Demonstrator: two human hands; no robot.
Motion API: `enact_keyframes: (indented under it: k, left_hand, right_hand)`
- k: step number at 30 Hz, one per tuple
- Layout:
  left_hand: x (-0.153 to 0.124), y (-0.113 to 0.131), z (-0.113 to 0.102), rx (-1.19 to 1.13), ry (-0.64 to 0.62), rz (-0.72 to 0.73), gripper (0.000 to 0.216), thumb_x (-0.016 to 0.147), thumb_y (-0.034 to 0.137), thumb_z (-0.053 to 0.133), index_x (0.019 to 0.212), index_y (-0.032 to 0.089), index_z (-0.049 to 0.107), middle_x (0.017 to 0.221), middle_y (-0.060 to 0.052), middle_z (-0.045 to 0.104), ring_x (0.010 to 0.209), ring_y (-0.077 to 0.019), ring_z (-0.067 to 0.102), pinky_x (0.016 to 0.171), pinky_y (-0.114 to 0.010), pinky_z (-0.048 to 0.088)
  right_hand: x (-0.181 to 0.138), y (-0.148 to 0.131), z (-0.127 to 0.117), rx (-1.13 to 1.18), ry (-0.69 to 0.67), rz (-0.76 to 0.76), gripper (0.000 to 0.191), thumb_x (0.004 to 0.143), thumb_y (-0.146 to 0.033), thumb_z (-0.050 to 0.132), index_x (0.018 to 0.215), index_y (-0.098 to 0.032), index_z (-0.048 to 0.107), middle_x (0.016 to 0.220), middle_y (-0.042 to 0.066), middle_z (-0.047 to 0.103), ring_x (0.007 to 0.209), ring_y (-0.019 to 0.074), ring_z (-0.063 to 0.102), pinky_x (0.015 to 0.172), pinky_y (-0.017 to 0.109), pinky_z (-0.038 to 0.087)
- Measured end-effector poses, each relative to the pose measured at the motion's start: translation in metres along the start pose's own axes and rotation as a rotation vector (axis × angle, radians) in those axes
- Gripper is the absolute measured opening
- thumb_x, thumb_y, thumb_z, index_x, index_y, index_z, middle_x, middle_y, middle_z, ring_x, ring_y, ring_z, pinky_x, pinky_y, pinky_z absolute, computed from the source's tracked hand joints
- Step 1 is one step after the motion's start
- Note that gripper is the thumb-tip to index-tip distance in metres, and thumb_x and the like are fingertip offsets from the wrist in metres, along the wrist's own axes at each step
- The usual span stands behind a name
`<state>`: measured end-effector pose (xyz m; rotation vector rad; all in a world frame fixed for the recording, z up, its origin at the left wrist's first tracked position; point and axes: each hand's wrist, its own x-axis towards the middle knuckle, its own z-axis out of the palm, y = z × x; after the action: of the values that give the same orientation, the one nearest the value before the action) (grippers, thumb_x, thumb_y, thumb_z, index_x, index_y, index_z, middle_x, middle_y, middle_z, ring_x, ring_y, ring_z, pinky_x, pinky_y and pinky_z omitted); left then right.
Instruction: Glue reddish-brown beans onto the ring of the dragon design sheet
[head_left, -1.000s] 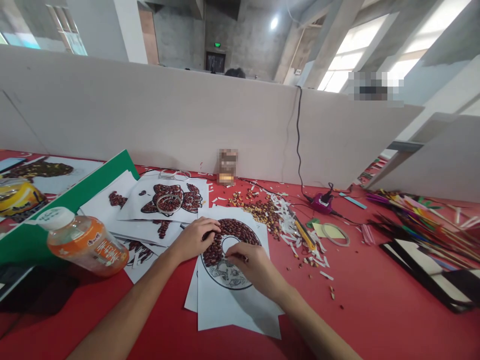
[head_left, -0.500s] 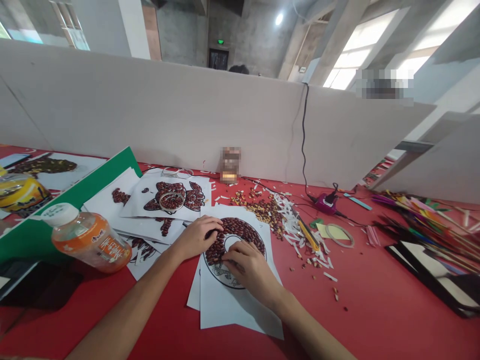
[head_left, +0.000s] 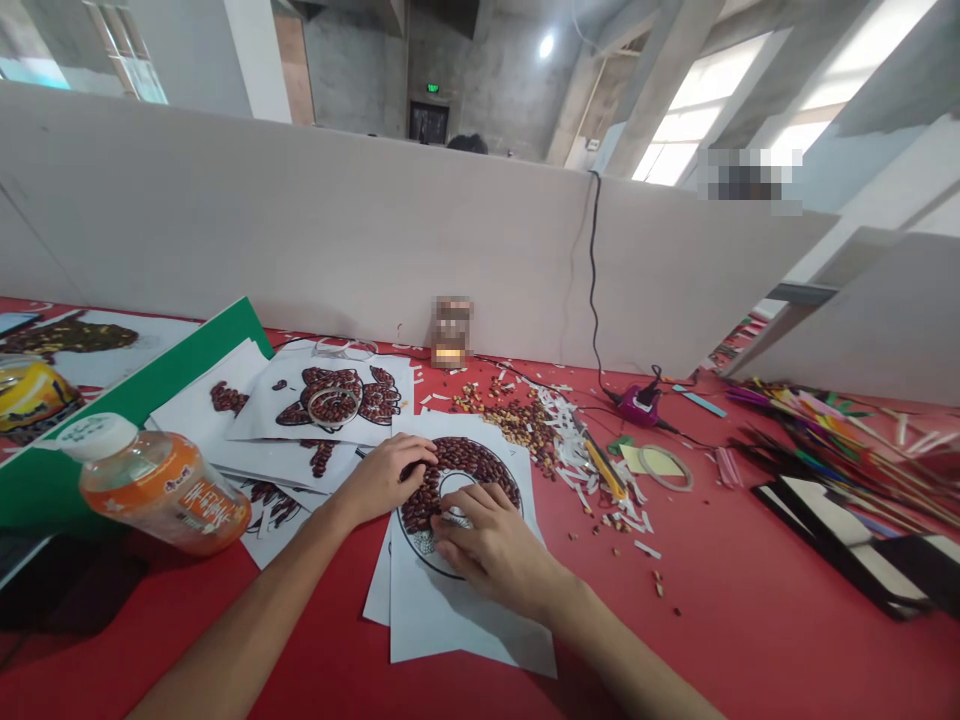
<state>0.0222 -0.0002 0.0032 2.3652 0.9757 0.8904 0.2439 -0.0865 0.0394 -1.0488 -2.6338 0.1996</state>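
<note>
A white sheet lies on the red table in front of me, printed with a ring that is partly covered in dark red beans. My left hand rests with curled fingers on the ring's left side, fingertips pressed on the beans. My right hand lies over the ring's lower part, fingers bent and pressed down on the paper; what is under them is hidden.
More bean pictures lie stacked to the left beside a green board. An orange drink bottle lies on its side at left. Loose beans and paper scraps, a tape ring, a glue gun and coloured sticks lie to the right.
My right hand has slid left and down across the lower part of the ring. The left hand stays on the beans at the ring's left side.
</note>
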Motion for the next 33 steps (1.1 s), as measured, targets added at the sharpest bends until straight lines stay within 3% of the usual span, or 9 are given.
enact_keyframes:
  k: [2, 5, 7, 10, 14, 21, 26, 29, 33]
  left_hand:
    - [0.000, 0.000, 0.000, -0.002, -0.006, -0.005, 0.027, 0.095, 0.013, 0.052, 0.110, 0.025, 0.071, 0.124, -0.004, 0.070, 0.120, -0.0217, 0.061, 0.107, -0.042, 0.049]
    - [0.000, -0.001, 0.000, -0.007, -0.002, -0.009, 0.028, 0.095, 0.013, 0.052, 0.109, 0.025, 0.072, 0.123, -0.004, 0.071, 0.119, -0.0221, 0.062, 0.105, -0.042, 0.050]
    - [0.000, -0.001, 0.001, -0.005, 0.002, -0.015, 0.028, 0.094, 0.013, 0.053, 0.109, 0.026, 0.072, 0.123, -0.004, 0.071, 0.119, -0.0222, 0.062, 0.105, -0.041, 0.051]
    - [0.000, -0.002, 0.001, 0.003, 0.005, -0.017, 0.027, 0.094, 0.014, 0.053, 0.109, 0.025, 0.073, 0.123, -0.005, 0.071, 0.118, -0.0225, 0.062, 0.105, -0.042, 0.051]
    - [0.000, -0.003, 0.002, 0.009, -0.001, -0.012, 0.027, 0.094, 0.013, 0.053, 0.108, 0.025, 0.073, 0.123, -0.005, 0.071, 0.118, -0.0226, 0.063, 0.105, -0.042, 0.050]
    - [0.000, -0.002, 0.001, -0.001, -0.001, -0.017, 0.027, 0.094, 0.012, 0.054, 0.108, 0.025, 0.072, 0.123, -0.004, 0.071, 0.119, -0.0218, 0.062, 0.106, -0.041, 0.049]
    - [0.000, -0.002, 0.000, -0.004, -0.004, -0.014, 0.028, 0.093, 0.011, 0.053, 0.109, 0.025, 0.072, 0.124, -0.004, 0.071, 0.119, -0.0221, 0.062, 0.106, -0.041, 0.050]
    - [0.000, -0.002, 0.000, -0.007, 0.001, -0.014, 0.029, 0.093, 0.011, 0.053, 0.109, 0.025, 0.072, 0.124, -0.004, 0.071, 0.119, -0.0226, 0.062, 0.105, -0.042, 0.050]
    - [0.000, -0.002, 0.001, -0.009, 0.006, 0.002, 0.030, 0.093, 0.011, 0.053, 0.110, 0.026, 0.073, 0.122, -0.004, 0.071, 0.117, -0.0225, 0.062, 0.105, -0.043, 0.050]
  right_hand:
    - [0.003, 0.017, -0.005, 0.065, 0.066, 0.059, 0.025, 0.104, -0.033, 0.052, 0.118, -0.026, 0.071, 0.115, 0.008, 0.069, 0.105, 0.0232, 0.061, 0.091, 0.039, 0.044]
    - [0.012, 0.067, -0.017, 0.081, 0.179, 0.288, 0.027, 0.103, -0.025, 0.049, 0.117, -0.023, 0.073, 0.115, 0.008, 0.072, 0.106, 0.0205, 0.065, 0.093, 0.034, 0.049]
    - [0.022, 0.109, -0.028, -0.001, 0.157, 0.467, 0.029, 0.099, -0.020, 0.050, 0.117, -0.020, 0.073, 0.115, 0.009, 0.073, 0.105, 0.0209, 0.067, 0.092, 0.032, 0.050]
    - [0.040, 0.161, -0.042, -0.076, 0.154, 0.577, 0.033, 0.097, -0.017, 0.047, 0.116, -0.018, 0.075, 0.112, 0.010, 0.076, 0.099, 0.0225, 0.069, 0.089, 0.031, 0.050]
    - [0.069, 0.191, -0.043, -0.144, 0.083, 0.630, 0.032, 0.095, -0.018, 0.052, 0.116, -0.020, 0.076, 0.108, 0.009, 0.078, 0.096, 0.0217, 0.070, 0.085, 0.027, 0.048]
    - [0.094, 0.192, -0.022, -0.211, 0.019, 0.667, 0.027, 0.094, -0.017, 0.054, 0.101, -0.020, 0.080, 0.112, 0.014, 0.076, 0.108, 0.0252, 0.067, 0.091, 0.030, 0.046]
    - [0.086, 0.187, -0.031, -0.146, 0.085, 0.659, 0.024, 0.096, -0.018, 0.054, 0.105, -0.018, 0.075, 0.116, 0.015, 0.074, 0.112, 0.0255, 0.065, 0.094, 0.032, 0.045]
    - [0.073, 0.166, -0.036, -0.040, 0.139, 0.620, 0.024, 0.097, -0.019, 0.052, 0.110, -0.018, 0.071, 0.109, 0.011, 0.076, 0.100, 0.0212, 0.069, 0.088, 0.029, 0.048]
    - [0.045, 0.109, -0.030, 0.138, 0.145, 0.511, 0.022, 0.095, -0.024, 0.057, 0.112, -0.021, 0.070, 0.100, 0.004, 0.077, 0.087, 0.0168, 0.071, 0.081, 0.026, 0.053]
